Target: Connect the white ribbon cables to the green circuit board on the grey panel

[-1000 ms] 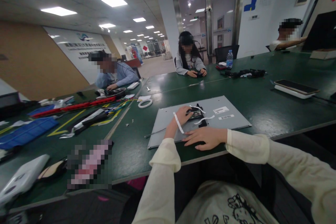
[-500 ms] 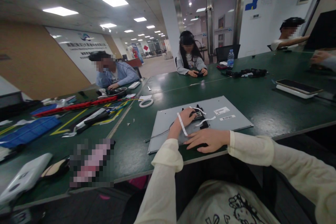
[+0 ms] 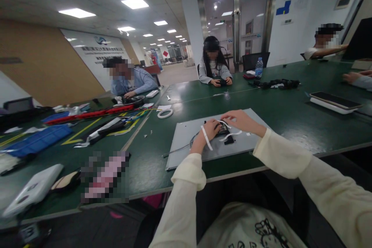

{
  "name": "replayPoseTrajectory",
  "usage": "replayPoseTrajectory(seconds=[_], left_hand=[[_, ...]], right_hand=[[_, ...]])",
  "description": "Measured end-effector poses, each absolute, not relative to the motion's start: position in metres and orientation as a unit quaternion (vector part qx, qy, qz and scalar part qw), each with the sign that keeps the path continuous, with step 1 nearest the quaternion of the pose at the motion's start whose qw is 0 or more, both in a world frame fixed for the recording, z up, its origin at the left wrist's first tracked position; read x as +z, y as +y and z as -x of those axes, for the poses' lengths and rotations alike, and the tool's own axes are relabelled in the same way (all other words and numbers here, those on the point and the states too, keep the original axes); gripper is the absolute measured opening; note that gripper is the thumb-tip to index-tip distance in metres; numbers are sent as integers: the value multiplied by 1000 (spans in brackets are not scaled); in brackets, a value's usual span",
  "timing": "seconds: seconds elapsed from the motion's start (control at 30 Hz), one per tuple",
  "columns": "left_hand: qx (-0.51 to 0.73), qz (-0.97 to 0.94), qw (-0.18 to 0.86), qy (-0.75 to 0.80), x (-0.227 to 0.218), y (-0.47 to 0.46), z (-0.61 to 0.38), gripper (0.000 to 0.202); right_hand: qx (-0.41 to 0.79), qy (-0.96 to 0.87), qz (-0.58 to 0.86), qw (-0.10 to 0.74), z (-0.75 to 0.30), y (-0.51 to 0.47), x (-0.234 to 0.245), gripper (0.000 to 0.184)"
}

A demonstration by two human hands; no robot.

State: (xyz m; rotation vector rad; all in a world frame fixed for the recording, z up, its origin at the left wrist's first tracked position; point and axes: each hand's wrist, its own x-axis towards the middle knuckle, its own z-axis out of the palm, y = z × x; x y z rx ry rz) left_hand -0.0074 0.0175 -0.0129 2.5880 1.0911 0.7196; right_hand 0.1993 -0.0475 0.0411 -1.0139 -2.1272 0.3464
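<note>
A flat grey panel [image 3: 186, 135] lies on the green table in front of me, with a black bracket and a small circuit board [image 3: 223, 128] on its middle. My left hand [image 3: 207, 135] is bent over the board's left side, fingers curled onto its black part. Across the back of that hand runs a white tape strip. My right hand [image 3: 242, 121] reaches in from the right, thumb and fingertips together at the upper end of another white strip [image 3: 226, 124] over the board. A further curled strip [image 3: 231, 136] lies below. A grey cable [image 3: 177, 150] leaves the panel's left side.
Left of the panel are a tape roll [image 3: 165, 113], a blue tray [image 3: 37, 139], a white device [image 3: 33, 190] and a pixelated pink item [image 3: 107, 178]. A phone on a white box [image 3: 334, 102] sits to the right. Co-workers sit around the table beyond.
My right hand has lifted from the panel's near edge and moved up to the circuit board. My left hand stays at the board. The whole view has shifted slightly.
</note>
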Motion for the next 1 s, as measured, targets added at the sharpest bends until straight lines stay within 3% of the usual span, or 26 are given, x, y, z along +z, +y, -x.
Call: replayPoseTrajectory(seconds=[0.17, 0.37, 0.7, 1.0], left_hand=[[221, -892, 88, 386, -14, 18, 7, 29], [225, -887, 101, 392, -18, 23, 7, 29], [245, -873, 102, 409, -22, 24, 6, 25], [241, -875, 76, 412, -21, 21, 5, 26]], right_hand=[[168, -747, 522, 375, -212, 11, 13, 21], [184, -730, 544, 372, -199, 24, -28, 18], [110, -757, 571, 299, -196, 33, -42, 23], [200, -707, 574, 361, -196, 34, -39, 13]])
